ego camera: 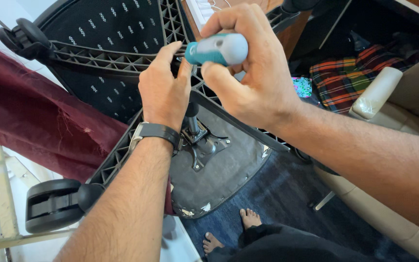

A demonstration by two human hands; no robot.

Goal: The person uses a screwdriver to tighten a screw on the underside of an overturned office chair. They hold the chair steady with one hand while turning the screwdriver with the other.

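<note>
An office chair lies overturned, its black ribbed star base (104, 60) facing me with castor wheels (54, 204) at the leg ends. My right hand (248, 68) is closed around a teal and white screwdriver handle (218, 49), held over the hub of the base. My left hand (165, 87), a dark watch on its wrist, rests its fingers on the hub beside the tool; the tool's tip is hidden behind it. Below, the gas column (192, 122) meets the metal plate on the worn underside of the seat (219, 174).
A maroon cloth (30, 121) hangs at the left. A beige sofa arm (375, 94) and a plaid cloth (347, 77) are at the right. Bare feet (248, 219) stand on blue carpet below. A second castor (23, 34) is at upper left.
</note>
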